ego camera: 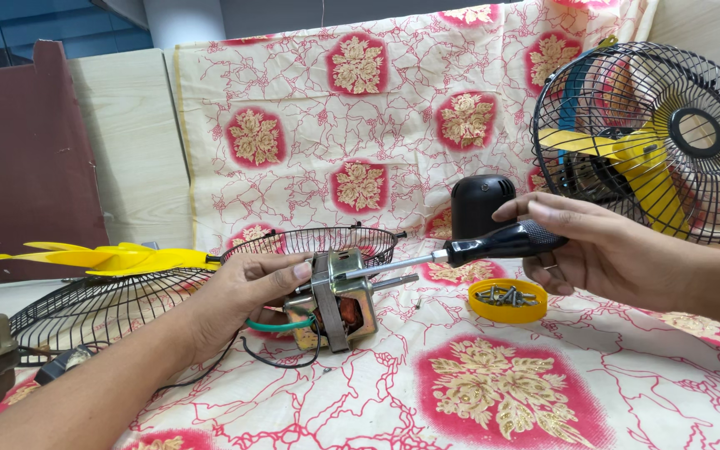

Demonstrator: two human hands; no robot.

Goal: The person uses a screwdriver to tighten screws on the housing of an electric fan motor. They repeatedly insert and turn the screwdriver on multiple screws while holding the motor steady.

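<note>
Head view: the fan motor [337,300] stands on the counter [493,400], which is spread with a red-and-cream flowered cloth, a little left of the middle. The left hand [247,292] wraps around the motor's left side, its grip pressed to the metal frame with the thumb lying across the top. The right hand [581,246] comes in from the right, its grip closed around the black handle of a screwdriver [460,250].

The screwdriver's long axis runs nearly level, sloping slightly down from the handle at right to the tip at left, and the tip meets the upper part of the motor frame just beside the left thumb. So the motor lies to the left of the right hand, in line with the blade; the left hand is the nearer one, touching it.

Green and black wires [281,327] trail from the motor's base toward the left arm. A yellow cap holding screws [507,298] sits on the cloth below the screwdriver handle. A black motor cover [478,204] stands behind. An assembled caged fan [652,137] is at right; a loose wire guard [102,308] and a yellow blade [102,257] lie at left.
</note>
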